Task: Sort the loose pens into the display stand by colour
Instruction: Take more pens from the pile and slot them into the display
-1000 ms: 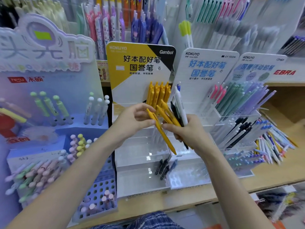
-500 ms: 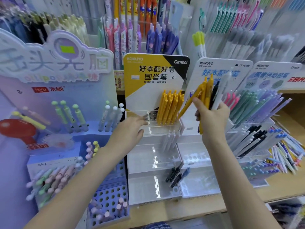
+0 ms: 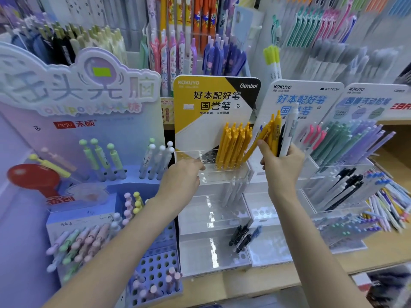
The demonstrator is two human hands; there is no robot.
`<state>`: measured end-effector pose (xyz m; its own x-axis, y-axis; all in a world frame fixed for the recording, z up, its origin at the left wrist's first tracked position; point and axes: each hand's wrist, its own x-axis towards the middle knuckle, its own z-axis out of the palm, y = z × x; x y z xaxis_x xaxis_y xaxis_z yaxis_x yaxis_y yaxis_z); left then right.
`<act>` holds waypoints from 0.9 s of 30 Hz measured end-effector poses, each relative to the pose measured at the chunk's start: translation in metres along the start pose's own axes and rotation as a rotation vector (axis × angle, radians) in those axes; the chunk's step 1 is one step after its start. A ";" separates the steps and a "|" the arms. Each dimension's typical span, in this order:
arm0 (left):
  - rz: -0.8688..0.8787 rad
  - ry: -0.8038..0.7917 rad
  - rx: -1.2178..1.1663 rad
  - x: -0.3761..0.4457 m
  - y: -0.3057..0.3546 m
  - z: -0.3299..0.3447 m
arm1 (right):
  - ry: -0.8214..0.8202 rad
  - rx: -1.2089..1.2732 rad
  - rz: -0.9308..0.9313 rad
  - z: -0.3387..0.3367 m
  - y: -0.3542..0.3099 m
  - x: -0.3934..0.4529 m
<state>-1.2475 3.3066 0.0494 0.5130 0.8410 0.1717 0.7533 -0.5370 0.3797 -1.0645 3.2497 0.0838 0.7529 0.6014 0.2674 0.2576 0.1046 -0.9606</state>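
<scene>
Head view, pens point(image 3: 274, 138) in right hand point(image 3: 281, 165)

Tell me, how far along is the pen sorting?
Partly done. A row of yellow pens already stands in the top tier of the clear stand, and a few black pens sit lower down. The right hand holds a mixed bunch of yellow, black and white pens; the left hand touches the top tier's edge. The bunch and a loose pile at right remain.

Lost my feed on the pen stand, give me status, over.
Right hand grips mixed pen bunch, one yellow pen angled toward the yellow row. Left hand touches the top tier, holding nothing. Holes beside the row open.
</scene>
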 end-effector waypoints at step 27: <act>-0.067 0.162 -0.416 0.049 0.015 -0.009 | -0.059 0.112 -0.065 0.009 -0.016 -0.015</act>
<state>-1.2145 3.3408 0.0715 0.3727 0.8904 0.2614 0.5363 -0.4366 0.7224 -1.0850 3.2461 0.0942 0.6992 0.6353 0.3279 0.2330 0.2310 -0.9446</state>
